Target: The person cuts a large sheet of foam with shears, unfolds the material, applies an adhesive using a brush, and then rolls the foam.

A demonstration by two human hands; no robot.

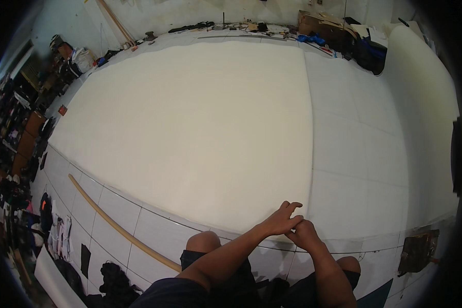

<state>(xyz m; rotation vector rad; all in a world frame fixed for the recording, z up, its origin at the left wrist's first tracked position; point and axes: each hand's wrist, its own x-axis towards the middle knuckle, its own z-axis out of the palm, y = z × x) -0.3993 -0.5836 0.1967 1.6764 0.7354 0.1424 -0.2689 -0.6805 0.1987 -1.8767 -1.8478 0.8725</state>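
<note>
My hands meet just above the near right corner of a large cream sheet spread on the floor. On my left hand, the index finger and thumb are apart, with nothing visible between them. My right hand is closed, its fingertips drawn together against the left hand's underside. Whatever they pinch, if anything, is too small to make out. Beneath the cream sheet, a thin whitish translucent sheet reaches out to the right. Its far right part rises in a tall curved sweep.
A long curved wooden strip lies on the tiles at left. A brown flat piece is at lower right. Clutter and a cardboard box line the back wall. Shelves full of goods stand on the left.
</note>
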